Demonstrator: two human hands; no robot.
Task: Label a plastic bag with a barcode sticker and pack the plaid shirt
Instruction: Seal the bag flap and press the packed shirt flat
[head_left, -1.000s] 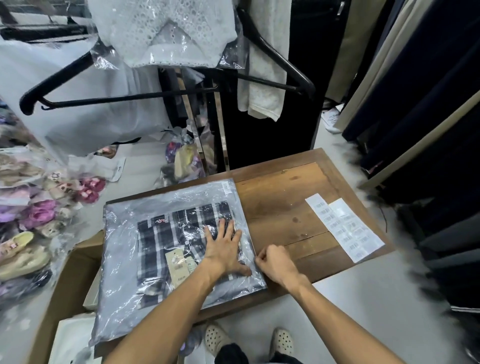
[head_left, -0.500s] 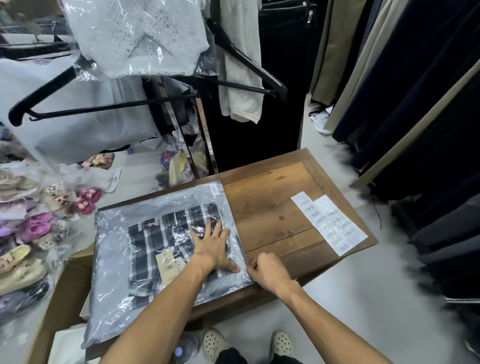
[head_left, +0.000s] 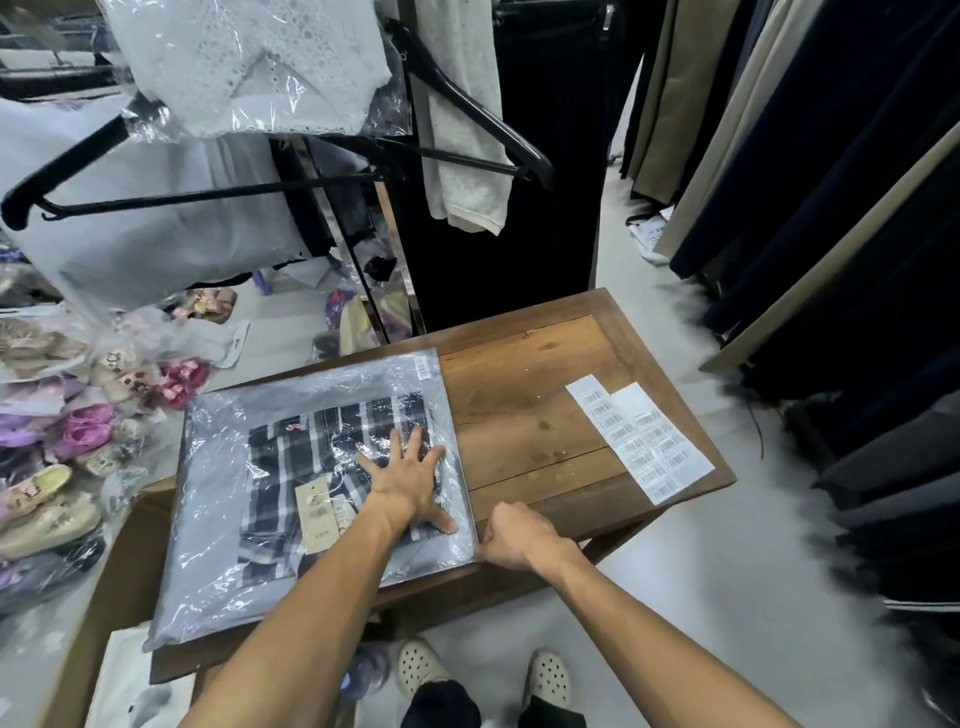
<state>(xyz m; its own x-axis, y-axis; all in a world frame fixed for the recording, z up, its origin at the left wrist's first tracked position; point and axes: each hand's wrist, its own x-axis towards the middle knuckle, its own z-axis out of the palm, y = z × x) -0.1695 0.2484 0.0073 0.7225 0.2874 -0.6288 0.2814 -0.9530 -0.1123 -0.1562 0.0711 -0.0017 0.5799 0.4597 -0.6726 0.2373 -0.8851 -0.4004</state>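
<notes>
Now bagged — plaid shirt, tags showing

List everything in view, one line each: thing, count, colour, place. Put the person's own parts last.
plastic bag: one, clear, flat on the left half of the table.
plaid shirt: one, dark and white checks, inside the bag, with a tan hang tag.
barcode sticker: one, white, on the bag's far right corner.
sticker sheets: two overlapping, white, on the table's right edge.
table: one, brown wood, centre.
hangers: at least two, black, upper left, holding bagged pale garments.
bagged shoes: many pairs, pink, purple and beige, left.
cardboard box: one, brown, lower left.
hanging clothes: many, dark and beige, right.
left hand: flat on the bag.
right hand: closed at the bag's near right corner.
</notes>
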